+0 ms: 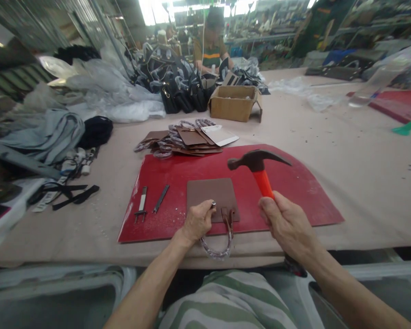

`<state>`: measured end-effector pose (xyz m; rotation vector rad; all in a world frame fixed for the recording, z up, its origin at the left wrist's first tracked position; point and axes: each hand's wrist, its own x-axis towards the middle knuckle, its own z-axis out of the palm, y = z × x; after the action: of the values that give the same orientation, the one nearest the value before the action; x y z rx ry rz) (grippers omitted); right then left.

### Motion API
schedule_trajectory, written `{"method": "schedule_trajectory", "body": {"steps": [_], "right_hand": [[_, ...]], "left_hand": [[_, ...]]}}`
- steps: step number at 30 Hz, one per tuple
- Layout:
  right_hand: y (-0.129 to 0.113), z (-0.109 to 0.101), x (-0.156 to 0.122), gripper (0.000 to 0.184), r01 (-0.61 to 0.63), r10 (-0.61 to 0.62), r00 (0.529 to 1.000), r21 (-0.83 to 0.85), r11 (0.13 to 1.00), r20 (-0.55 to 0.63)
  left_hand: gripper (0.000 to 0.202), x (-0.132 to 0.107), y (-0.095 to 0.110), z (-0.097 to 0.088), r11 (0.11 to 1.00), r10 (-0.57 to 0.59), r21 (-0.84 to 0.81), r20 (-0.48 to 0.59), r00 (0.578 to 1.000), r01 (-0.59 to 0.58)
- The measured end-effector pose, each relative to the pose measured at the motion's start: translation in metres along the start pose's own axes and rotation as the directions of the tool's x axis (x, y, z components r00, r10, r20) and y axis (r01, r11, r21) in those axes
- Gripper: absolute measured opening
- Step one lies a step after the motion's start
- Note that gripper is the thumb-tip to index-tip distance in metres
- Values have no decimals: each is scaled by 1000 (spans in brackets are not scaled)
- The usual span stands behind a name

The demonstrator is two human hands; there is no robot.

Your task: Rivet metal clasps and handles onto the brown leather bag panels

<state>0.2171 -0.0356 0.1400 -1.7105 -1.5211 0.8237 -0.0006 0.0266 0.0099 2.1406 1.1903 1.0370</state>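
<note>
A claw hammer (262, 180) with a dark head and orange handle is gripped in my right hand (289, 224), raised over the right part of a red mat. My left hand (199, 221) is closed in a pinch on a small metal piece (213, 204) with a shiny round top, probably a punch; its lower end is hidden. It is over a brown leather panel (208, 189) lying flat on the red mat (277, 183). A plastic-wrapped bag handle (219, 253) is joined to the panel's near edge and hangs toward me.
Two forked metal tools, one (142, 204) wider than the other (160, 199), lie on the mat's left. Behind sit stacked brown panels (192, 141), a cardboard box (231, 105) and black bags (181, 96). Black straps (73, 196) lie left. Another person (210, 45) sits across the table.
</note>
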Motion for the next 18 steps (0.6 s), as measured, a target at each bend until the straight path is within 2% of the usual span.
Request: {"method": "schedule_trajectory", "body": {"steps": [2, 5, 7, 9, 11, 12, 13, 14, 16, 17, 18], "right_hand": [[-8, -1, 0, 28, 147, -153, 988, -269, 952, 0], [-14, -3, 2, 21, 228, -138, 970, -560, 796, 198], [-21, -9, 4, 20, 275, -153, 957, -612, 741, 245], [-30, -16, 2, 23, 292, -278, 954, -575, 764, 115], [-36, -18, -1, 27, 286, -392, 912, -495, 820, -122], [-36, -17, -2, 28, 291, -414, 890, -464, 837, -189], [-34, -14, -3, 28, 296, -417, 889, -460, 837, -187], [-29, -10, -4, 26, 298, -397, 911, -486, 822, -113], [-17, -3, -3, 21, 299, -263, 953, -597, 744, 149], [-10, -1, -2, 19, 296, -178, 954, -649, 701, 242], [-5, 0, -1, 18, 287, -115, 951, -684, 670, 286]], "left_hand": [[15, -1, -1, 1, 1000, -9, 2, -9, 1000, 9], [16, -2, -3, 3, 1000, -4, 16, -14, 1000, 4], [16, -2, -3, 3, 1000, 6, 21, -9, 1000, -6], [17, -2, -3, 3, 1000, 4, 26, -5, 1000, -4], [17, -2, -3, 2, 1000, -6, 30, -3, 1000, 6], [17, -2, -3, 2, 999, -9, 32, -1, 1000, 9], [17, -2, -3, 2, 999, -10, 34, 2, 1000, 10], [18, -2, -3, 2, 999, -6, 38, 7, 1000, 6], [18, -2, -4, 2, 999, 7, 48, 17, 1000, -8], [17, -3, -4, 3, 999, 13, 52, 16, 1000, -14], [17, -3, -5, 3, 998, 17, 53, 11, 1000, -17]]}}
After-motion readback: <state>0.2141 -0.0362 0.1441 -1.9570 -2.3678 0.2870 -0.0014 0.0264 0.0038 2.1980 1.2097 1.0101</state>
